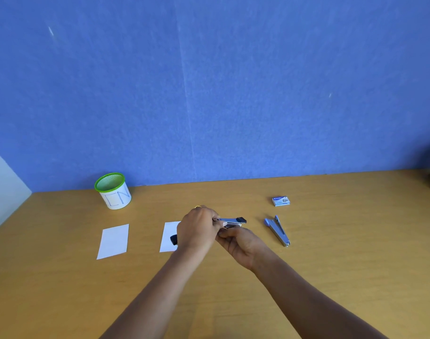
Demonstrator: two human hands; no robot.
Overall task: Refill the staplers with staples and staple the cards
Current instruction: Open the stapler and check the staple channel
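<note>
Left grip (pixel 197 226) clasps stapler (pixel 231 220), right grip (pixel 241 243) beneath

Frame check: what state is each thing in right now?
Held stapler: off the table, gripped by left hand, right hand holding beneath.
Second stapler: on table, hinged open.
Box: closed, flat.
Left card: flat, uncovered.
Right card: flat, partly behind left hand.
Cup: upright.

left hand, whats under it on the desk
A white card lies under the left hand, which grips a stapler; only the card's left strip shows, the rest is covered. A black piece pokes out beside the wrist; what it belongs to is hidden.
</note>
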